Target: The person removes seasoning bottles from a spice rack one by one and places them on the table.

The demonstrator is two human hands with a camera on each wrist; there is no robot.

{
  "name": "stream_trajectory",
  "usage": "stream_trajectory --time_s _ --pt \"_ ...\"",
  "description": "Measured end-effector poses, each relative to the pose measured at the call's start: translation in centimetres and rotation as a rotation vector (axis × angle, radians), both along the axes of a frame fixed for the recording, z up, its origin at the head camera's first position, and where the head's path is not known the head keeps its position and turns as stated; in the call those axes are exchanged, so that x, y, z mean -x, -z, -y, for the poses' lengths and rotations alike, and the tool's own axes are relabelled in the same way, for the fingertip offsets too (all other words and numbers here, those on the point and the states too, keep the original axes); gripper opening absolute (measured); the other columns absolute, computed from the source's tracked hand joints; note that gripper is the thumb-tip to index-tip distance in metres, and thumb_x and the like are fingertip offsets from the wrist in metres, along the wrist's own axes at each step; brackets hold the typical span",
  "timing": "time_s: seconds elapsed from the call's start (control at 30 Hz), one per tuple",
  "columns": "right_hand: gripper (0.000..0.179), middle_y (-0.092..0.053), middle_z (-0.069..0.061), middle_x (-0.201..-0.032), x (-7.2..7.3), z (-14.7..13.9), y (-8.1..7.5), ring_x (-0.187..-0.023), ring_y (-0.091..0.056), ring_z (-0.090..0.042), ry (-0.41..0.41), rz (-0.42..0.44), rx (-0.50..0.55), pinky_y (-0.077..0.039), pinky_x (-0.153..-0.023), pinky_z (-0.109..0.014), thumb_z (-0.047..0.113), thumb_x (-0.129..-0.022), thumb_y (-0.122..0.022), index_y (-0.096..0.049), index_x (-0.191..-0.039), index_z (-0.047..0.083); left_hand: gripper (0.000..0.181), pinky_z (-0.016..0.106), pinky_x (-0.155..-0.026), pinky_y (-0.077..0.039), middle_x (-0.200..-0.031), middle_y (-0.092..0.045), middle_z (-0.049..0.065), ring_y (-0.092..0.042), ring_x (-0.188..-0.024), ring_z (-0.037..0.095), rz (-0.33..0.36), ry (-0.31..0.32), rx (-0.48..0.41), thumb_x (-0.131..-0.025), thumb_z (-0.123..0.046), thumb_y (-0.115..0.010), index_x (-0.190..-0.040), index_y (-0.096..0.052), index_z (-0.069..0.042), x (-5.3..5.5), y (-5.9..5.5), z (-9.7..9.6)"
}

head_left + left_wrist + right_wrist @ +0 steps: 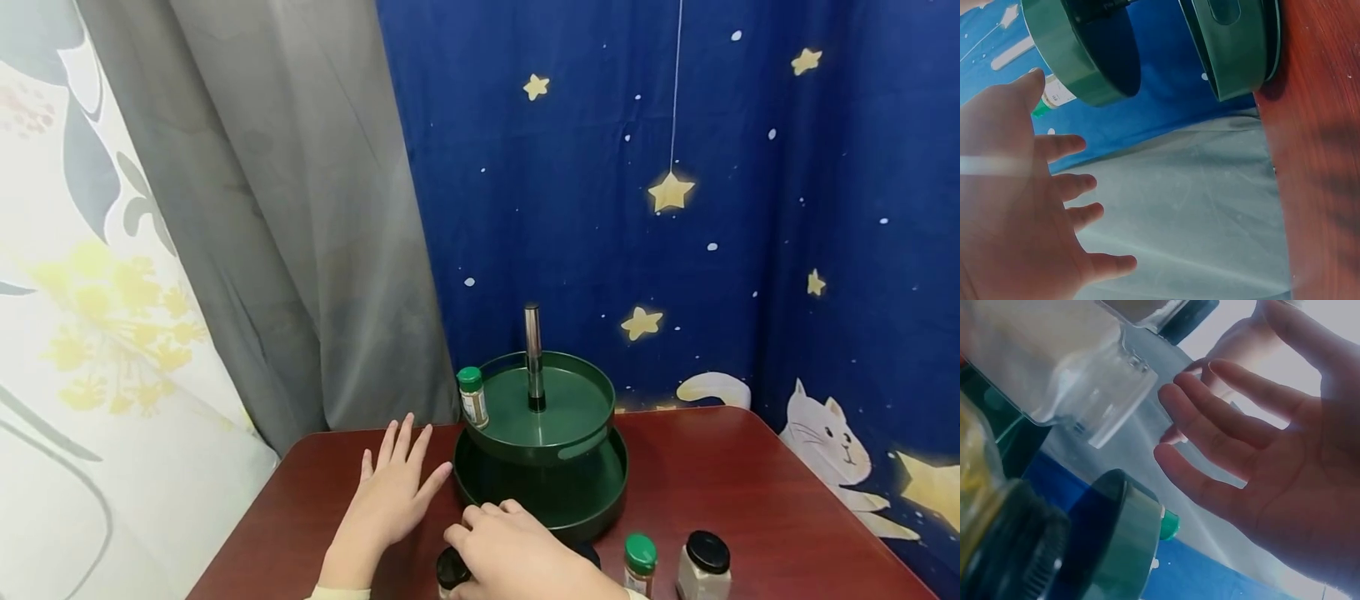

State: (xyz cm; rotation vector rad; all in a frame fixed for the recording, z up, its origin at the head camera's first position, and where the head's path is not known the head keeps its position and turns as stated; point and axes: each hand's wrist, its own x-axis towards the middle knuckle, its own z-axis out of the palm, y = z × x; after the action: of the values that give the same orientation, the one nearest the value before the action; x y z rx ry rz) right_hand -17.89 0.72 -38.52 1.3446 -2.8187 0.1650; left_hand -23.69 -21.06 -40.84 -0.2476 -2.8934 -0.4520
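Note:
My left hand (393, 492) is raised with fingers spread, just left of a dark green two-tier round tray (558, 454). In the left wrist view, nothing is in this hand (1016, 187). My right hand (517, 554) reaches over the front of the table, above a black-lidded jar (452, 571). Seen from the right wrist, this hand (1266, 444) has loosely bent fingers with nothing between them, beside a clear jar (1079, 362) of pale contents. A green-capped spice bottle (473, 400) stands on the upper tier at its left edge.
A green-capped bottle (640, 562) and a black-lidded jar of pale contents (705, 567) stand at the front right. A steel post (533, 350) rises from the tray's middle. Behind the red-brown table (712, 467) hang grey (360, 250) and blue starry curtains (570, 208).

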Motion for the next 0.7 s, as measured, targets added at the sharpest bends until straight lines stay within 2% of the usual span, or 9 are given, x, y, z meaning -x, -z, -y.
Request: stream_trajectory --time_s 0.2,0.4,0.57,0.7 --pt "0.046 -0.071 0.014 -0.112 -0.2 -0.3 -0.3 -0.102 -0.062 -0.004 0.008 0.013 -0.007 -0.055 -0.098 -0.035 0.059 -0.094 -0.075 -0.072 -0.130 0.030 0.078 0.080 -0.125 -0.007 -0.181 -0.013 0.011 -0.007 -0.168 0.041 -0.006 0.002 -0.003 -0.108 -0.065 -0.046 -0.169 -0.034 -0.019 0.1 0.4 0.5" --pt "0.045 -0.069 0.014 -0.111 -0.5 -0.7 -1.2 -0.102 -0.060 -0.004 0.024 0.022 -0.001 -0.055 -0.097 -0.035 0.059 -0.093 -0.076 -0.072 -0.128 0.032 0.078 0.081 -0.125 -0.007 -0.181 -0.012 0.011 -0.006 -0.168 0.040 -0.010 0.004 0.001 -0.108 -0.066 -0.044 -0.169 -0.033 -0.020 0.4 0.3 0.9" --pt "0.044 -0.068 0.015 -0.112 -0.5 -1.3 -2.3 -0.103 -0.060 -0.005 0.065 -0.001 0.014 -0.054 -0.099 -0.037 0.060 -0.093 -0.076 -0.071 -0.127 0.032 0.084 0.081 -0.125 -0.008 -0.181 -0.012 0.011 -0.007 -0.168 0.040 -0.020 0.013 0.015 -0.105 -0.075 -0.037 -0.170 -0.032 -0.020 0.9 0.1 1.2" --pt "0.048 -0.069 0.011 -0.118 0.3 -1.8 -3.3 -0.108 -0.064 -0.009 0.099 -0.053 0.023 -0.055 -0.096 -0.038 0.061 -0.094 -0.075 -0.072 -0.130 0.030 0.082 0.081 -0.124 -0.010 -0.181 -0.012 0.011 -0.006 -0.169 0.039 -0.016 0.015 0.015 -0.106 -0.072 -0.039 -0.169 -0.032 -0.020 1.1 0.0 1.3"
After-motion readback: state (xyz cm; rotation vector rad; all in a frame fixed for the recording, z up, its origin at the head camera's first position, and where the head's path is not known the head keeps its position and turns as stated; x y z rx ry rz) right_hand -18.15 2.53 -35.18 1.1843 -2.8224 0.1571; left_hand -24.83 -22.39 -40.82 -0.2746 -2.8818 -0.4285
